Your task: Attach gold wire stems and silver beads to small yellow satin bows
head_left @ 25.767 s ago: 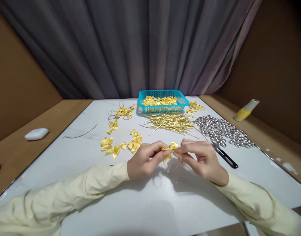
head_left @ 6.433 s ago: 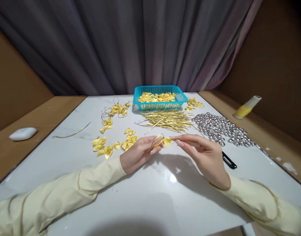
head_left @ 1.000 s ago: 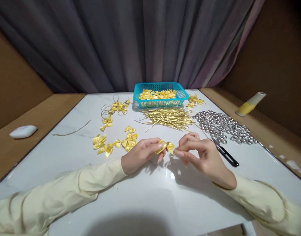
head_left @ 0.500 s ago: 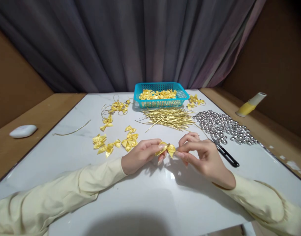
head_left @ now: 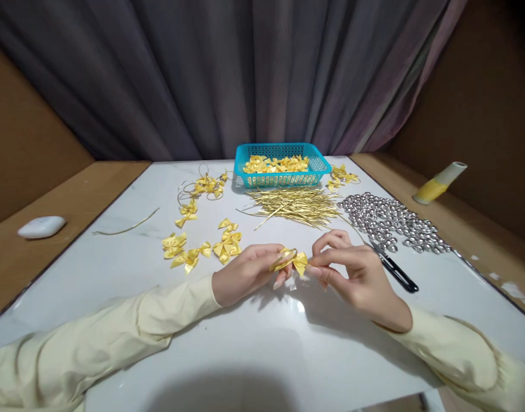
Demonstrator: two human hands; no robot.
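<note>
A small yellow satin bow (head_left: 300, 262) is pinched in my left hand (head_left: 251, 268), which is closed. A thin gold loop (head_left: 288, 257) curves over the bow beside the left fingertips. My right hand (head_left: 350, 272) is closed too, thumb and forefinger pinching at the bow's right edge; the exact spot gripped is partly hidden by the fingers. Left of my left hand lie several loose yellow bows (head_left: 227, 247). Beyond both hands is a pile of gold twist ties (head_left: 294, 207).
A blue basket (head_left: 283, 182) holds more bows at the back. Bows with gold loops (head_left: 207, 186) lie left of it. On the right are many silver beads (head_left: 385, 214), a black-handled knife (head_left: 398, 274) and a yellow-white tube (head_left: 440, 183). A white object (head_left: 42, 227) sits far left.
The gold loop now stands more open above the bow at my left fingertips. Both hands stay in nearly the same place.
</note>
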